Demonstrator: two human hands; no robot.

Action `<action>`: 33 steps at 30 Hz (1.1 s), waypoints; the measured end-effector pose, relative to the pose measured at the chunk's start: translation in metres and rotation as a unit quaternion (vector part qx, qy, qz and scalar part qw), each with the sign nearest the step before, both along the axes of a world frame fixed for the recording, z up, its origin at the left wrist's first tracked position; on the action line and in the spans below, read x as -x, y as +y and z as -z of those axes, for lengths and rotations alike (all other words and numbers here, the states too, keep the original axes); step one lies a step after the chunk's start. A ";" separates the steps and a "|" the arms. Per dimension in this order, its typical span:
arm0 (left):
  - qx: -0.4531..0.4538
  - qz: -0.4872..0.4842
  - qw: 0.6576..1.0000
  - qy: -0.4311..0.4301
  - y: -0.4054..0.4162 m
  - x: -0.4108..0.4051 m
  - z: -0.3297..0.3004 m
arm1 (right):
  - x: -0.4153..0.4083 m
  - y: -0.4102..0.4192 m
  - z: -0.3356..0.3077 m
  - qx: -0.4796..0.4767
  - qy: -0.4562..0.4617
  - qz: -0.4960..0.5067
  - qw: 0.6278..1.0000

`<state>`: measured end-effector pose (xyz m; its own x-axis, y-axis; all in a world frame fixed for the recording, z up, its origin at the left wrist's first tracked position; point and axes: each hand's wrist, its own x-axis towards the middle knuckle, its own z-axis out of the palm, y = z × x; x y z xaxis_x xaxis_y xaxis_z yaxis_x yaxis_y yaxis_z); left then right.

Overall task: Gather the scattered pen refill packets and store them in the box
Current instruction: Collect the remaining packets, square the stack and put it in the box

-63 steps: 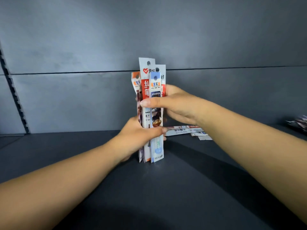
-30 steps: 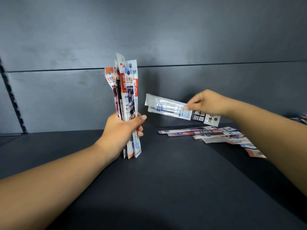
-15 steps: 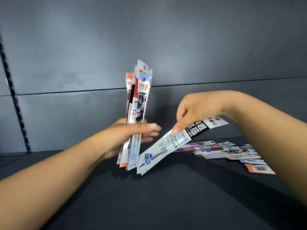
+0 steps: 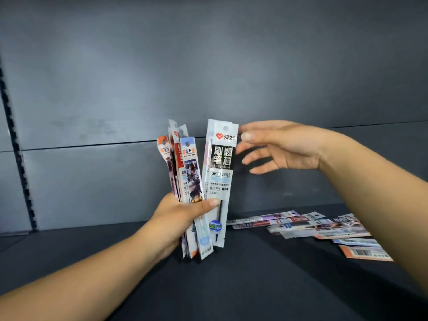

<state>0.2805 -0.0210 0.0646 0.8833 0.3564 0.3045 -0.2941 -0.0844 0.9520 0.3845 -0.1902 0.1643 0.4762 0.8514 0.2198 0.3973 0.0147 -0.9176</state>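
My left hand [image 4: 183, 216] grips a fanned bundle of several pen refill packets [image 4: 190, 179], held upright above the dark shelf. The frontmost packet [image 4: 220, 172] is white with a black label and a red heart logo; my left thumb pins it against the bundle. My right hand [image 4: 280, 147] hovers to the right of that packet's top, fingers spread, fingertips at or just off its upper edge. Several more packets [image 4: 308, 225] lie scattered flat on the shelf at the right. No box is in view.
The dark grey shelf surface [image 4: 208, 286] runs under both arms. A grey back panel [image 4: 208, 77] closes off the rear, with a slotted upright rail [image 4: 16, 154] at the far left. An orange-edged packet [image 4: 366, 252] lies nearest the right forearm.
My right hand swung the white packet from slanting low up against the bundle and let go, fingers now spread. My left thumb has clamped it with the others.
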 end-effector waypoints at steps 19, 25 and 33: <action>0.013 0.254 0.964 0.082 0.000 0.008 -0.002 | 0.008 0.012 0.012 0.039 -0.054 -0.078 0.995; -0.025 0.261 0.963 0.057 -0.009 0.012 -0.008 | 0.024 0.027 0.013 -0.010 -0.076 -0.057 0.995; -0.037 0.110 0.993 0.003 0.002 0.003 -0.006 | 0.019 0.042 0.024 -0.085 0.053 -0.071 0.992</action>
